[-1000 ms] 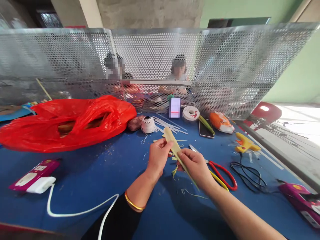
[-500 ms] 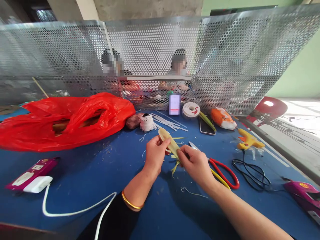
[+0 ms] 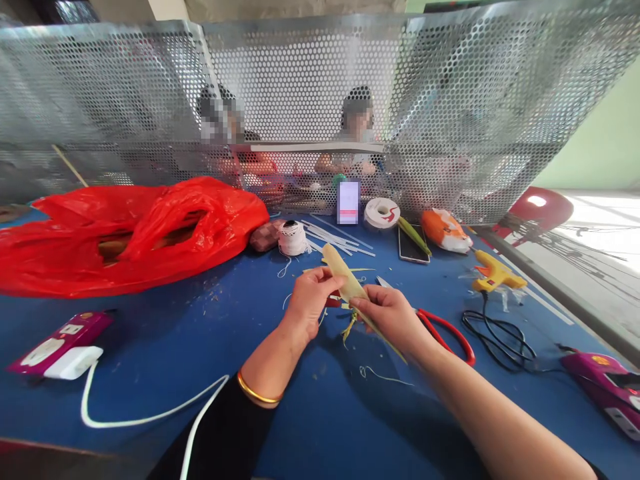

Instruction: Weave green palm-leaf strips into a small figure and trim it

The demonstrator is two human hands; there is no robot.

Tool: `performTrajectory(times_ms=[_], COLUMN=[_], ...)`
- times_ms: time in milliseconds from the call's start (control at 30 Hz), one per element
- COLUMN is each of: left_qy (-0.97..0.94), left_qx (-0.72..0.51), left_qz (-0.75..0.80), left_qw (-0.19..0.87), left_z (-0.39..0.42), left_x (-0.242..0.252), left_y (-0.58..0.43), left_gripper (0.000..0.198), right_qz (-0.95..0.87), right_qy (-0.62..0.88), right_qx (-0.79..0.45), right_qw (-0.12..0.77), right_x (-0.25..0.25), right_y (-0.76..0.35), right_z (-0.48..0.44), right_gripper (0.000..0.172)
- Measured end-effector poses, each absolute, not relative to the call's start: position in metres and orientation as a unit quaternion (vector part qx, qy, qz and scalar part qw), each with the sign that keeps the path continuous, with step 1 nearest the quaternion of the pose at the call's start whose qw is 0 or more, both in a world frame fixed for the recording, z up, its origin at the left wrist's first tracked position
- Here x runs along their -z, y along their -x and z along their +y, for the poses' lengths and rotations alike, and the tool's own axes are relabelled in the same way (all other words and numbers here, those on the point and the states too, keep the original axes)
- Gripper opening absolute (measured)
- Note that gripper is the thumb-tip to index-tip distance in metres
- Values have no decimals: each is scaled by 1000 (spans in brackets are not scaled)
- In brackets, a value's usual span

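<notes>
Above the table [image 3: 165, 360], left hand [image 3: 307, 301] and right hand [image 3: 393, 319] pinch a pale strip [image 3: 354, 287].

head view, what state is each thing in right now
Pale yellow strip: held aslant in both hands
Left hand: pinching the strip
Right hand: pinching the strip lower down
Red-handled scissors: lying partly hidden by right hand, open or shut unclear
Red plastic bag: mouth open, brown contents showing
Upright phone: screen lit
Flat phone: screen dark
Yellow glue gun: lying down, cord coiled
White thread spool: upright, thread trailing
</notes>
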State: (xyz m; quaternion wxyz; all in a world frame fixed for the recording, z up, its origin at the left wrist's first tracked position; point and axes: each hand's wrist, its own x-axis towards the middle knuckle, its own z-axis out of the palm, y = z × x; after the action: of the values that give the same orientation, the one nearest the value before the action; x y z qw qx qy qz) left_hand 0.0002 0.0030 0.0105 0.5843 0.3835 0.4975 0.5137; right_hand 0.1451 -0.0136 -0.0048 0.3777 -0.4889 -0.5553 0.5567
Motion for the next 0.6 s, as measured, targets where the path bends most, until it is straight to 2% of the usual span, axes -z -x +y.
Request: performTrajectory(times_ms=[100,200,333,433,600], left_qy=[-403,-364,-301,-258,-179], left_qx=[-493,-561,-643,-661,-650], left_qz=[503,521,510,495,487], left_qw=[584,530,486,501,555], left_z=[4,9,15,16,15], left_x=[-10,-11,-13,-15,-14], left_y=[2,7,13,14,13], left_gripper=[19,21,25,24,14], right_qz=[-554,-573,-629,-645,-652], right_qy=[485,473,487,508,517], right_qx=[-573,-585,-495,-426,-404], right_qw=[360,324,349,380,381], right_x=[4,-1,-9,-12,-12], right_y=[-147,-154,-171,-179,-177], right_z=[-12,-10,-3,1,0], right_gripper=[25,28,27,25,27])
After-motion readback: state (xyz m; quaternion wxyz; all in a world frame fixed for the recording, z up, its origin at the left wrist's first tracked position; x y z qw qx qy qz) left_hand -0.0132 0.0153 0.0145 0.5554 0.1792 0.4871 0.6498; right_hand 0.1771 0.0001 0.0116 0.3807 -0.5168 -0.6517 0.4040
